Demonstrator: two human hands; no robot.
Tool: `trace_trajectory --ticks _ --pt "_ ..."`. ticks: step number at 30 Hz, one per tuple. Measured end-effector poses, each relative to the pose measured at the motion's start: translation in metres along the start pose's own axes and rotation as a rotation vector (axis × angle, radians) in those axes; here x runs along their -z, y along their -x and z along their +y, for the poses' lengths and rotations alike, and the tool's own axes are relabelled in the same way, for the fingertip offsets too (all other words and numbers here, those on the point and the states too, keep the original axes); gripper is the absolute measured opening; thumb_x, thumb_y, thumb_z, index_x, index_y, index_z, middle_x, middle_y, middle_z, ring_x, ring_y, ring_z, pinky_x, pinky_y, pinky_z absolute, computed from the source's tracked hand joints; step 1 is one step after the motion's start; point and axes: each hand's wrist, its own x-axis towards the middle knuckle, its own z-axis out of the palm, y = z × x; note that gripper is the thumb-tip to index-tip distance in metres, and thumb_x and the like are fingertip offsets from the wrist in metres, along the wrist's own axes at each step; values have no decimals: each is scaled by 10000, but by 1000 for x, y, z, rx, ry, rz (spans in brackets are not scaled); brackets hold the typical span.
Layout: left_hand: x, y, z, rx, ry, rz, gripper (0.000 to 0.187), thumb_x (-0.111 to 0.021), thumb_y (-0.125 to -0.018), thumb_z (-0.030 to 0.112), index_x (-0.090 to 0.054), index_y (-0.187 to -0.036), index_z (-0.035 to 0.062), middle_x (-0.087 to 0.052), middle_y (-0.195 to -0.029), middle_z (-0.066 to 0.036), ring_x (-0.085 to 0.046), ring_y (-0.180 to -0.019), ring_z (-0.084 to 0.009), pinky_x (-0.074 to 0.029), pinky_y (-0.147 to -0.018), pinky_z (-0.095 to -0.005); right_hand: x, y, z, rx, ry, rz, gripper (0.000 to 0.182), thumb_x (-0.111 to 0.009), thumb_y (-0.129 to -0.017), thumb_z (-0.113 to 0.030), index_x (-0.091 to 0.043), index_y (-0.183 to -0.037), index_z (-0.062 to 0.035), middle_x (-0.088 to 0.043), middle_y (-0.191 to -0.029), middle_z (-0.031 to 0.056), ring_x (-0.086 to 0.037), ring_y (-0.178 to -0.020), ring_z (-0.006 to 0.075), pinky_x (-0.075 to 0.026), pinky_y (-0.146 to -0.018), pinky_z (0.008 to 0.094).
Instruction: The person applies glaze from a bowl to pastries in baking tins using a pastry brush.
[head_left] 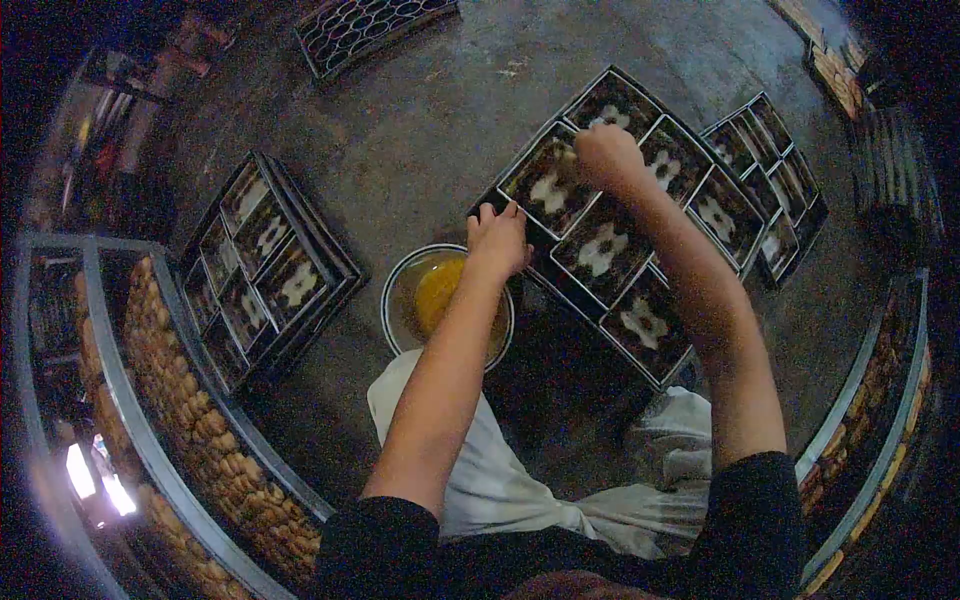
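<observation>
A black baking tray [545, 247] with several rectangular compartments lies at a slant in front of me; each compartment I see has a pale, blotchy patch on a dark bottom. At its near left edge, my left hand [500, 240] has its fingers bent over the rim. My right hand [610, 158] is closed in a fist over an upper left compartment, and what it holds, if anything, is hidden. A round bowl [395, 320] with yellow-orange liquid [437, 287] stands on the floor below my left hand, partly covered by my forearm.
Stacked compartment trays [262, 260] stand on the left, and another such tray [770, 165] lies behind on the right. A rack with round holes [375, 35] is at the top. Metal shelves [165, 385] with brown baked pieces [195, 400] flank me at left; another rack [870, 430] is at right.
</observation>
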Motion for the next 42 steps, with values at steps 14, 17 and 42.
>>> trace_trajectory --ticks 14,17,42 --pt "-5 6 -3 -26 -21 -26 681 -684 -704 309 -401 -1301 145 -363 -1357 -19 -350 -1174 -296 -301 -961 -460 -29 -10 5 54 -150 -338 278 -628 -666 -271 -655 -721 0 -633 -752 191 -624 -718 341 -502 -658 413" --pt "-5 8 -4 -33 -14 -21 712 -687 -705 317 -368 -1324 175 -360 -1352 -42 -343 -1180 -294 -298 -960 -468 -6 -6 14 23 -20 -229 211 -588 -682 -200 -639 -694 5 -632 -754 192 -626 -725 340 -509 -661 421" --pt "-5 -3 15 20 -102 -21 668 -656 -691 370 -432 -1280 150 -401 -1279 -142 -336 -1168 -273 -301 -900 -395 -7 -21 -5 176 126 -42 147 -614 -697 -154 -657 -803 -63 -643 -809 134 -638 -777 311 -535 -653 403"
